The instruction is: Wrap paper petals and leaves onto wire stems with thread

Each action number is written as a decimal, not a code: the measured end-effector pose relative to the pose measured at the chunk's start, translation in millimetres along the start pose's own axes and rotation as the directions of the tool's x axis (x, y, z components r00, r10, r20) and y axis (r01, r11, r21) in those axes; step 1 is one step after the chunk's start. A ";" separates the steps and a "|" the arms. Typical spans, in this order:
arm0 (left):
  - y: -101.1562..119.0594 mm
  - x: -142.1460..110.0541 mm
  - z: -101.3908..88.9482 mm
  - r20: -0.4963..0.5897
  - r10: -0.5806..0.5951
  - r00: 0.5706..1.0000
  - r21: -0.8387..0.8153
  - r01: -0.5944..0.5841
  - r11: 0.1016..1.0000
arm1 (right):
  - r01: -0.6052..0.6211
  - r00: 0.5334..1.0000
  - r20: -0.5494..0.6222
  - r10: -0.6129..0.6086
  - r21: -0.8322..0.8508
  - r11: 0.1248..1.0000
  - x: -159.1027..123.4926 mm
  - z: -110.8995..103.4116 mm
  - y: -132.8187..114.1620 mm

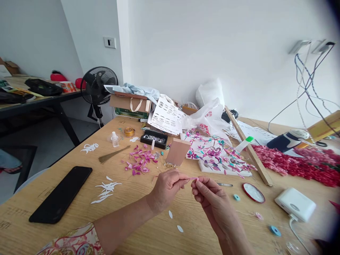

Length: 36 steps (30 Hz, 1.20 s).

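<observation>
My left hand [170, 185] and my right hand [209, 194] meet over the table, both closed in a pinch. A thin pink strip [193, 178], thread or petal I cannot tell, runs between their fingertips. Fine hair-like strands seem to hang under it. Beyond my left hand lies a loose heap of pink petals [140, 159] on thin stems. Two white paper petals [170, 214] rest on the wood below my hands, and more white leaf-shaped cutouts [106, 191] are at the left. A brown block [178, 152] stands just past my hands.
A black phone-like slab [61, 194] lies at left. Behind are a black tray [154, 139], a printed sheet [166, 115] and pink-purple flower sprays [209, 150] on white foam. To the right are a wooden bar [249, 148], red flower strands [289, 163] and a white corded box [295, 204].
</observation>
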<state>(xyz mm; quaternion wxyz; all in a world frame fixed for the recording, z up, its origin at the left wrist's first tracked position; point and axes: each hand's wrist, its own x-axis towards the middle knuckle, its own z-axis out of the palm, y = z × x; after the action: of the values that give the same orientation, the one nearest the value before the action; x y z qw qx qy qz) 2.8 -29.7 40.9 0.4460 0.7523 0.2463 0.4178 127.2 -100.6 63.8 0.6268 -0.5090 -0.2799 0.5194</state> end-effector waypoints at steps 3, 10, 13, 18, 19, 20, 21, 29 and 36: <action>-1.2 1.2 -3.8 0.053 0.067 0.996 0.100 -0.072 0.992 | -0.004 1.000 -0.007 0.004 0.005 1.000 1.3 1.5 0.7; -4.3 0.1 -5.5 0.096 0.086 0.992 0.081 -0.094 0.992 | -0.002 1.000 -0.011 0.003 0.019 1.000 3.2 2.3 3.8; -4.0 0.4 -5.0 0.092 0.076 0.993 0.078 -0.083 0.993 | 0.001 1.000 -0.008 0.000 0.015 1.000 3.2 2.0 3.9; 2.5 3.1 -1.9 0.062 -0.147 0.987 -0.118 0.154 0.981 | 0.000 0.999 -0.046 -0.001 -0.033 0.999 4.0 0.9 4.4; 4.1 3.3 -1.2 0.087 -0.236 0.968 -0.208 0.250 0.946 | 0.000 0.999 -0.047 -0.002 -0.046 0.999 4.3 0.5 4.9; 5.7 3.2 -0.6 0.124 -0.314 0.941 -0.300 0.337 0.893 | 0.001 0.999 -0.046 -0.003 -0.057 0.998 4.6 0.1 5.5; 7.1 3.0 -0.2 0.163 -0.371 0.914 -0.381 0.405 0.831 | 0.002 0.999 -0.044 -0.005 -0.064 0.998 4.9 -0.4 6.3; 9.0 -1.1 0.7 0.232 -0.419 0.878 -0.509 0.477 0.717 | -0.008 1.000 -0.028 0.006 -0.055 0.998 6.4 -3.8 10.8; 1.5 -2.1 0.1 0.121 -0.163 0.979 -0.133 0.179 0.975 | -0.030 0.999 -0.034 0.028 -0.066 0.997 7.1 -7.0 11.3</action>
<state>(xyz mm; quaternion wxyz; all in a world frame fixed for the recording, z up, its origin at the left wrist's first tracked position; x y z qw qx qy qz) 1.8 -32.0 41.3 0.5461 0.7160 0.2545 0.3526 131.3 -97.1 49.8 0.6064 -0.5422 -0.2794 0.5101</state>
